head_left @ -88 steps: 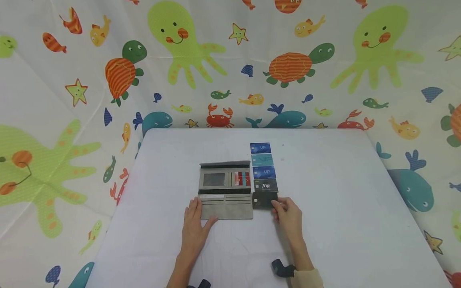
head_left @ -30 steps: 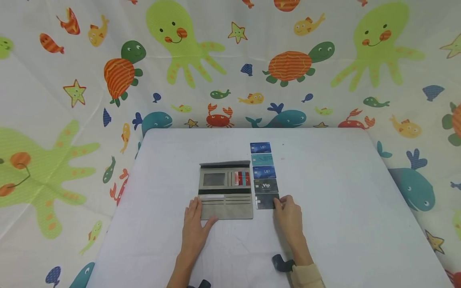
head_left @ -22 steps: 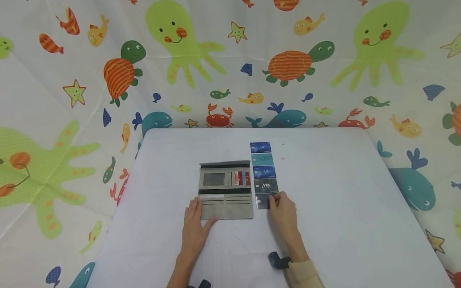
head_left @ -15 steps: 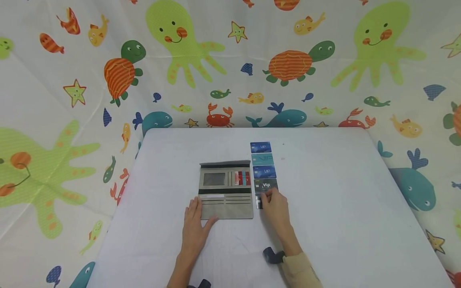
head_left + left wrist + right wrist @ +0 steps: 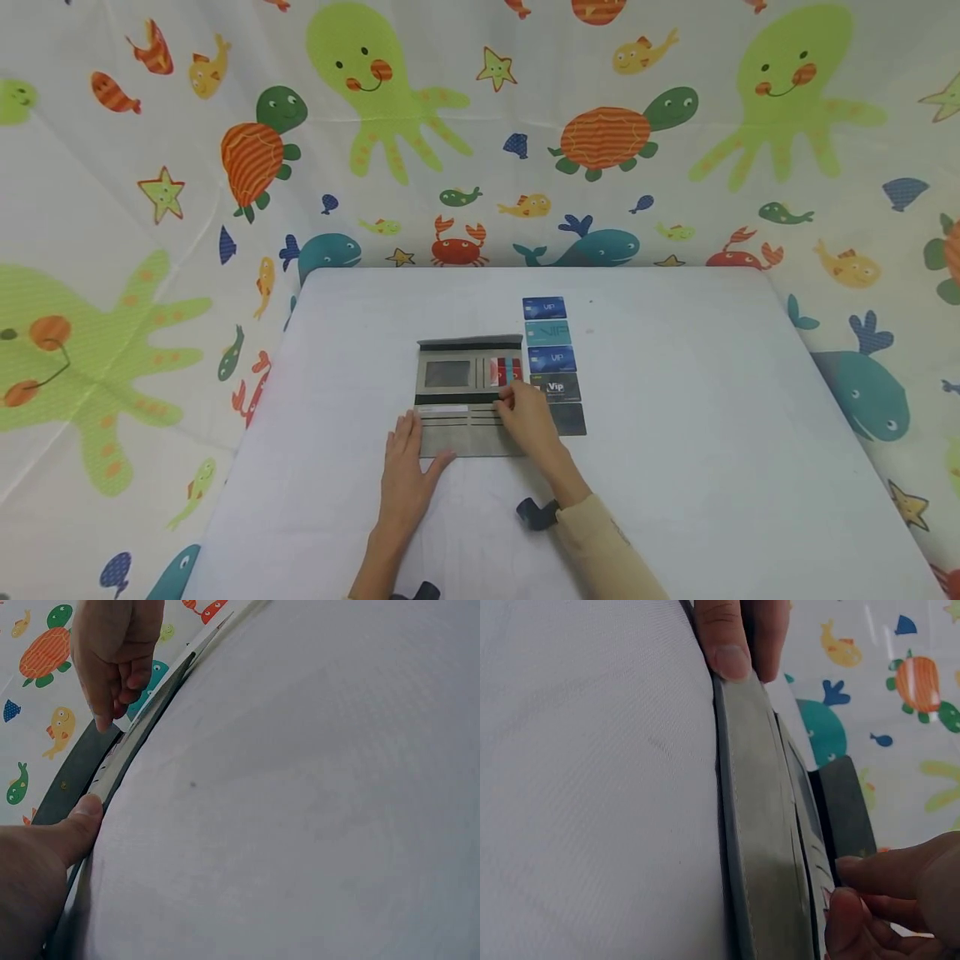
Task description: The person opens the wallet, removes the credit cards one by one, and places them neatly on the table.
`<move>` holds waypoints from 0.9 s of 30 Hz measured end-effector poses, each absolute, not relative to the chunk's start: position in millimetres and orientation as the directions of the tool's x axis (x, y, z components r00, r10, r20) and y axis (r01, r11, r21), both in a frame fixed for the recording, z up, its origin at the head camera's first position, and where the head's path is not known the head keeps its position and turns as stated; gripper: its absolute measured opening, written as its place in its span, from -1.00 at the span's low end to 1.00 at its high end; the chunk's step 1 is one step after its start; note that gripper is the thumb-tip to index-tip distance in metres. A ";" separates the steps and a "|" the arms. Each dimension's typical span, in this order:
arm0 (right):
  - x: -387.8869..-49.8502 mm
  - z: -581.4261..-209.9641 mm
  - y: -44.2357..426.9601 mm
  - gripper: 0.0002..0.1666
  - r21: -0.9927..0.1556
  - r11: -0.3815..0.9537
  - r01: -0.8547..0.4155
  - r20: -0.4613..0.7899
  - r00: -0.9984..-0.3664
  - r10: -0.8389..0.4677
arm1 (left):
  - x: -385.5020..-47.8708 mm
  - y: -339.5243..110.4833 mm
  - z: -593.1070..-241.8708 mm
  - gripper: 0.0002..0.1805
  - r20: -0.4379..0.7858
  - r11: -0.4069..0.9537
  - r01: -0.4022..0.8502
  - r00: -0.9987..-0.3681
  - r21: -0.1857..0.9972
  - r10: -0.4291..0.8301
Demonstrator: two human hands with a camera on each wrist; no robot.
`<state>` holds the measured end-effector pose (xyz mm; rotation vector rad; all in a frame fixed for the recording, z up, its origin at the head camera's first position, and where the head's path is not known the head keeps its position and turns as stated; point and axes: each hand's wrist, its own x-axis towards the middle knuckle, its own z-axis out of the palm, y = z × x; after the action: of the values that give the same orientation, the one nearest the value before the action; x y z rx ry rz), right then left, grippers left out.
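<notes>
An unfolded grey wallet (image 5: 476, 441) lies on the white table. Its upper half has a clear window (image 5: 447, 374) and red cards (image 5: 501, 370) in the slots. My left hand (image 5: 406, 472) rests at the wallet's lower left corner, thumb on the near edge; in the right wrist view that thumb presses the wallet's rim. My right hand (image 5: 531, 419) is over the wallet's right side, fingertips just below the red cards. In the right wrist view its thumb and index finger (image 5: 889, 874) are bent with a gap between them, and I see nothing held.
Right of the wallet, several cards stand in a column: a blue VIP card (image 5: 544, 308), a teal one (image 5: 548, 333), another blue one (image 5: 552, 360), a black Vip card (image 5: 561, 387) and a dark card (image 5: 572, 420) at the near end. A sea-animal curtain (image 5: 465, 125) hangs behind.
My right hand slid the dark card slightly right and nearer me, released it, then moved left over the wallet. My left hand has stayed in place.
</notes>
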<state>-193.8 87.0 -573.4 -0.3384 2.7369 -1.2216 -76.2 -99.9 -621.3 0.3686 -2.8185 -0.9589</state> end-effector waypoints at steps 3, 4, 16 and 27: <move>-194.5 -572.6 79.2 -0.89 -0.758 0.635 -0.147 -0.041 -0.962 -0.271 | -76.5 -99.4 -621.1 0.00 0.071 0.771 -0.170 -0.961 0.614 -0.268; -194.8 -573.0 76.9 -0.89 -0.759 0.635 -0.145 -0.049 -0.960 -0.277 | -76.5 -99.3 -621.0 0.00 0.074 0.773 -0.168 -0.961 0.612 -0.267; -199.4 -581.8 58.0 -0.93 -0.714 0.657 -0.243 -0.025 -0.928 -0.371 | -76.5 -98.7 -619.5 -0.02 0.081 0.775 -0.162 -0.961 0.610 -0.265; -202.7 -581.1 47.3 -0.91 -0.642 0.687 -0.341 -0.034 -0.882 -0.469 | -75.9 -99.2 -620.7 -0.01 0.086 0.775 -0.157 -0.961 0.613 -0.264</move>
<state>-202.7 47.3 -581.1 -0.6565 2.7023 -0.9692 -75.9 -99.2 -620.7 0.3347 -2.7997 -0.9444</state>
